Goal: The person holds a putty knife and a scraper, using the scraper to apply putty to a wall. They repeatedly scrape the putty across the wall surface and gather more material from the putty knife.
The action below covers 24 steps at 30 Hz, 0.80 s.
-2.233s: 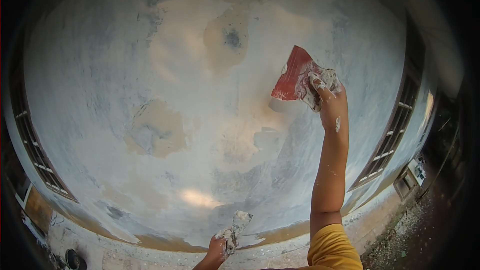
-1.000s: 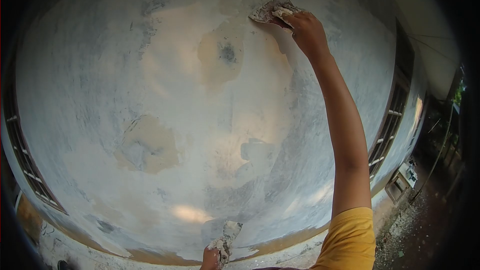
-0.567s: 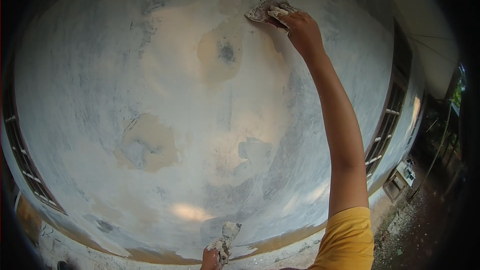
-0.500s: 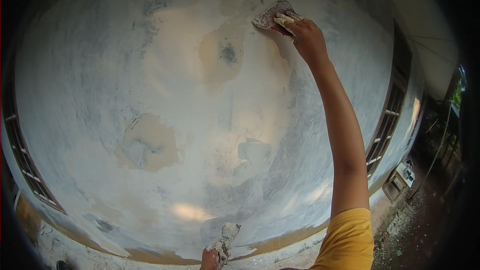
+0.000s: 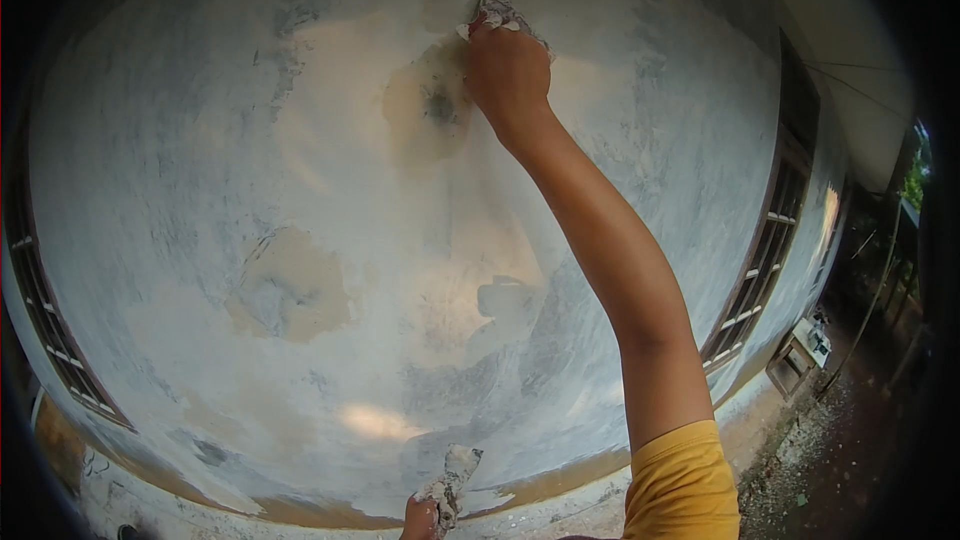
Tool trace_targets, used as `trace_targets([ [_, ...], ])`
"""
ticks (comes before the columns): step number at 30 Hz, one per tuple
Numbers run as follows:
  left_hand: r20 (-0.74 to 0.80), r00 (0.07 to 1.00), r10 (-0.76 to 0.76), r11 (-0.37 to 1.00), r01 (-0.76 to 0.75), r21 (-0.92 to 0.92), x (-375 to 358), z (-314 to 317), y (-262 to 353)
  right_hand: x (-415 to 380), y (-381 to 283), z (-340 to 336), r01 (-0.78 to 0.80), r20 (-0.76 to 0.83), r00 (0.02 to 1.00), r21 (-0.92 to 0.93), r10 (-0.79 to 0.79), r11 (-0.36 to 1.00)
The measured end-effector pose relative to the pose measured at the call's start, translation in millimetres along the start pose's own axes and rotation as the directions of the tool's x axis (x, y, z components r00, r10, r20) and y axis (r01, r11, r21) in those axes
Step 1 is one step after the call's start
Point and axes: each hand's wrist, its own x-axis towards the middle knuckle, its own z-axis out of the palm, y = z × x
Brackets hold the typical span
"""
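Note:
My right hand point(image 5: 508, 75) is high on the wall point(image 5: 230, 170), fingers closed round a putty scraper point(image 5: 505, 12). The scraper is caked with whitish putty and lies at the wall surface; my hand covers much of it. Just below and left of it is a beige patch point(image 5: 410, 115) with a dark spot. At the bottom of the view, my left hand point(image 5: 420, 518) grips a second putty-coated tool, which looks like a putty knife point(image 5: 456, 475). Its blade points up, and part of the hand is cut off by the frame edge.
Barred windows stand at the left point(image 5: 60, 330) and right point(image 5: 775, 230) of the wall. A wooden frame-like object point(image 5: 792, 365) sits on the ground at the right, near a thin leaning pole point(image 5: 872, 300). A pale ledge point(image 5: 180, 505) runs along the wall's foot.
My right hand has swept left and slightly up across the wall with the putty scraper, which has turned so that less of its face shows. My left hand stays nearly still.

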Motion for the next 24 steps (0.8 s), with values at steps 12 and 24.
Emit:
trace_targets([
  [12,0.024,0.998,0.057,0.998,-0.057,0.017,-1,8,3,-150,12,-76,-0.356,0.207,0.926,0.758,0.315,0.547],
  [24,0.070,0.976,0.204,0.978,-0.206,0.014,14,21,21,-433,-44,-116,-0.700,0.974,0.078,0.205,0.212,-0.684],
])
